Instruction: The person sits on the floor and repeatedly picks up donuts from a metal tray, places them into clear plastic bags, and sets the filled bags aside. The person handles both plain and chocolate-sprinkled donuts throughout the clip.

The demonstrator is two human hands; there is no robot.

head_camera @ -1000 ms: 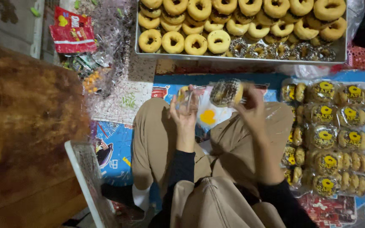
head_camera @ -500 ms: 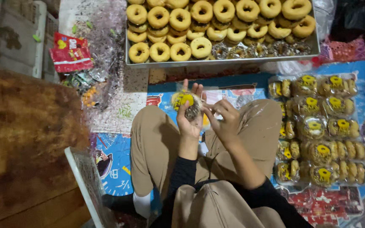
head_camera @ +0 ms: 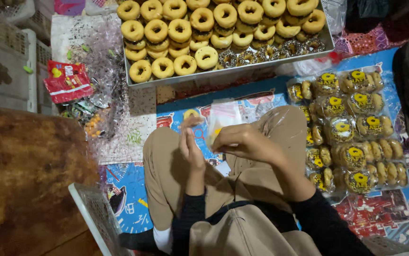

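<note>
The person sits on a printed blue mat (head_camera: 133, 189), knees drawn up in tan trousers, both hands raised above the lap. The right hand (head_camera: 244, 142) is closed, fingertips pinching the lower edge of a small clear plastic bag (head_camera: 221, 118); the bag stands upright from the pinch, its long axis running away from the body toward the tray. The left hand (head_camera: 190, 149) is held edge-on with fingers straight and together, just beside the bag; whether it touches the plastic cannot be told. Ahead, close past the knees, a metal tray (head_camera: 223, 73) piled with ring doughnuts (head_camera: 185, 28) closes off the far side. To the right, bagged doughnut packs (head_camera: 351, 128) lie in rows hard against the right thigh. To the left sit a brown blurred surface (head_camera: 24, 180), a white basket rim (head_camera: 90, 213) and a red snack packet (head_camera: 67, 80). Open room is mostly the strip of mat between knees and tray.
</note>
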